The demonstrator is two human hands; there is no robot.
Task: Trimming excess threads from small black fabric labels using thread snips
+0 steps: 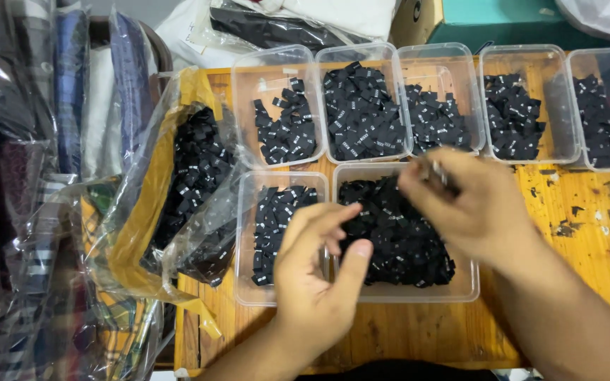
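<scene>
My left hand [317, 271] hovers over the near edge of two clear plastic tubs, fingers curled loosely, thumb by the black fabric labels [397, 233] in the larger near tub [460, 293]. It seems to hold nothing. My right hand [471, 204] is above that same tub's far right corner, blurred, with its fingers pinched on a small black label [438, 173]. The smaller near tub [245, 296] to the left also holds black labels.
Several clear tubs of black labels line the back of the wooden table [573, 233]. A clear plastic bag [192, 176] full of labels lies at left beside bagged folded garments [30, 212]. A teal box [503, 17] stands behind.
</scene>
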